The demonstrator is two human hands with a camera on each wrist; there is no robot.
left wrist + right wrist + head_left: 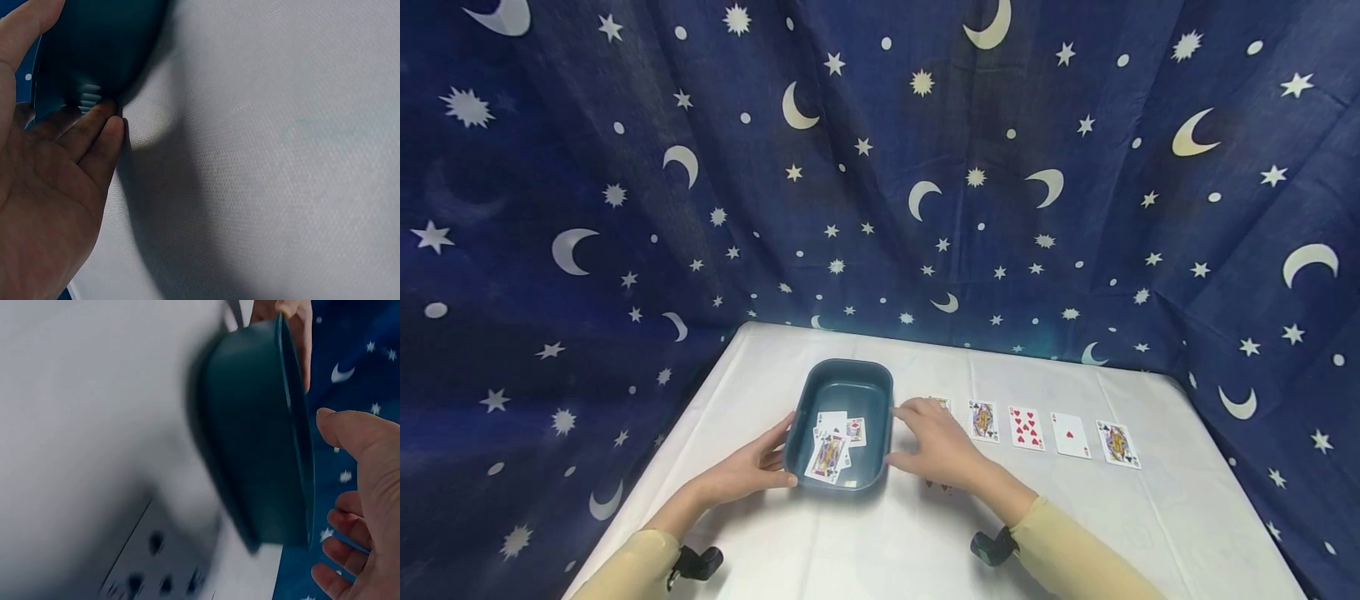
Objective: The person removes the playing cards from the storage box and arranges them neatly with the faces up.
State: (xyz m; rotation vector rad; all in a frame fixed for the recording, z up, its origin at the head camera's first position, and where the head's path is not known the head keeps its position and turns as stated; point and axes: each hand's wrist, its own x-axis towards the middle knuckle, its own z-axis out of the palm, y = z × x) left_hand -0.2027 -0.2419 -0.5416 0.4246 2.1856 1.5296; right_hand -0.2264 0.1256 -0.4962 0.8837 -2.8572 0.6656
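Note:
A dark teal plastic tub [852, 367] with rounded corners is between the two hands. Inside lie several loose playing cards [830, 454], overlapping face up, a face card on top. My left hand [745, 477] holds the tub's left side, thumb by the near corner of the rim; its fingers [94, 134] lie along the outer wall. On the other side is my right hand [938, 446], thumb and fingers spread around the right wall; the right wrist view shows a gap between this hand [369, 506] and the tub [256, 437].
Right of the tub, several face-up cards form a row: a face card [983, 421], a hearts card [1026, 428], an ace of hearts [1071, 435] and another face card [1117, 444]. My right hand partly covers two more. A starry blue curtain [880, 208] surrounds the white table [865, 550].

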